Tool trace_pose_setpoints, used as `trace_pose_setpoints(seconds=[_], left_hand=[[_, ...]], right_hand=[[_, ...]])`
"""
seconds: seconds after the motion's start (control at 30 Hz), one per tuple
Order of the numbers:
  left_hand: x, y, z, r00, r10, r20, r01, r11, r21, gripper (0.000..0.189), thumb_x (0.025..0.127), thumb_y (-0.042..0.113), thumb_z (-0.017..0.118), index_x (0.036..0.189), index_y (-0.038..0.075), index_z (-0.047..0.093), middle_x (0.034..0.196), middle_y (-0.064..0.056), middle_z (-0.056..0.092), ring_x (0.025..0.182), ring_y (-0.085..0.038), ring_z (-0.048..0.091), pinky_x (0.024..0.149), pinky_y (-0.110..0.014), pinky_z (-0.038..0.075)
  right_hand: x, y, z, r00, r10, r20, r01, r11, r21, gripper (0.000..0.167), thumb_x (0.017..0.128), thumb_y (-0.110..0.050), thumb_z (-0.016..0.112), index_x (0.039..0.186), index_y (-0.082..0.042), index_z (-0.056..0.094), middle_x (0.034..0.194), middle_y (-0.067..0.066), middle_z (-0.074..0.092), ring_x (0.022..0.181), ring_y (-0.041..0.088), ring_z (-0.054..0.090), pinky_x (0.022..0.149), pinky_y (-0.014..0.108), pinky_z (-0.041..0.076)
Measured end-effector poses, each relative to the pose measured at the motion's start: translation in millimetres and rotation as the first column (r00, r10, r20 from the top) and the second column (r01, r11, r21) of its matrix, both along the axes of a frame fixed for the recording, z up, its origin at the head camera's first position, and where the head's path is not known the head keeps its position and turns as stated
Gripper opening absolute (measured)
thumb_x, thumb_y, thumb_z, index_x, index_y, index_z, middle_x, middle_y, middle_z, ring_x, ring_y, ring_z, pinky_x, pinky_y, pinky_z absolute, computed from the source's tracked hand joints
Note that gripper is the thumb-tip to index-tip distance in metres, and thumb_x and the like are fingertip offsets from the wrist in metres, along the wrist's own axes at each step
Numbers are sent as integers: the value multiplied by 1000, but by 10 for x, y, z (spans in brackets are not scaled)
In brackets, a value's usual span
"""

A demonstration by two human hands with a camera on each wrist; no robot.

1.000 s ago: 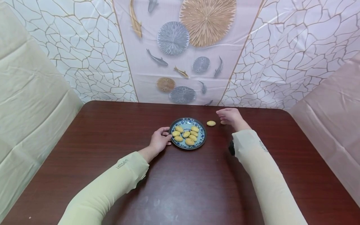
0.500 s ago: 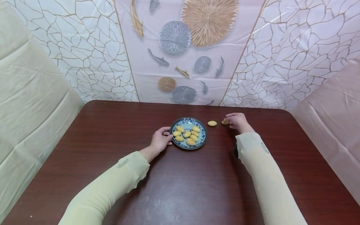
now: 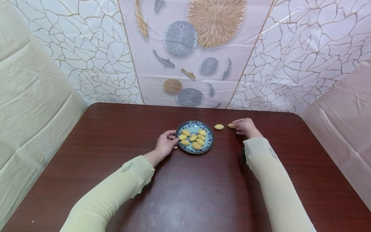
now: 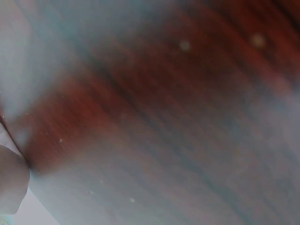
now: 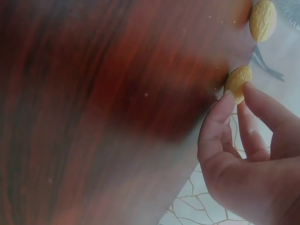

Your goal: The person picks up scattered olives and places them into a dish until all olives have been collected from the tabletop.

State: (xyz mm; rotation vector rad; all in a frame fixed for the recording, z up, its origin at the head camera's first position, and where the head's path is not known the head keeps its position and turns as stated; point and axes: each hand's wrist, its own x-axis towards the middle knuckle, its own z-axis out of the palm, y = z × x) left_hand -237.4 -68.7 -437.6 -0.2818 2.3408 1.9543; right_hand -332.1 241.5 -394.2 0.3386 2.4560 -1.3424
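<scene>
A blue-and-white patterned plate with a dark rim bears several yellow, oval, nut-like pieces. My left hand holds the plate by its left edge, thumb and fingers at the rim. In the left wrist view only a blurry part of a finger shows at the left edge. Right of the plate, my right hand pinches a wrinkled yellow oval piece between thumb and fingertip, close over the table. Another such piece lies between the plate and that hand.
The dark red-brown wooden table has rounded far corners. Behind it hangs a patterned cloth wall with fish and round leaf shapes. Pale cloth closes off the left side, and pinkish cloth the right.
My right hand has come down onto the right-hand loose yellow piece and now pinches it. The left hand has stayed at the plate; the view has shifted slightly.
</scene>
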Motion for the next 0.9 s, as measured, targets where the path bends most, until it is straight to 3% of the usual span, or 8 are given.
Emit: trace_pose_setpoints(seconds=[0.27,0.6,0.9], left_hand=[[-4,5,2,1000,-4,-6,4,1000,2,39,88,-1,59,127,0,53,93,-10,54,61,-7,54,58,-22,58],[9,3,14,1000,-2,-2,2,1000,-4,38,88,0,59,126,1,54,92,-10,54,63,-8,56,59,-22,58],[18,0,19,1000,-2,0,2,1000,-3,38,89,0,58,127,1,53,92,-10,54,62,-7,55,59,-22,58]], right_hand=[[-8,-2,-31,1000,6,-28,-6,1000,6,40,92,-11,56,126,9,51,110,10,55,91,17,50,82,25,58],[-30,4,-50,999,-47,-26,46,998,-36,39,86,-7,57,121,11,54,75,-2,53,67,7,50,66,19,58],[-9,15,-55,1000,1,-4,-2,998,-64,43,89,-5,52,127,14,47,91,5,52,71,8,48,71,21,58]])
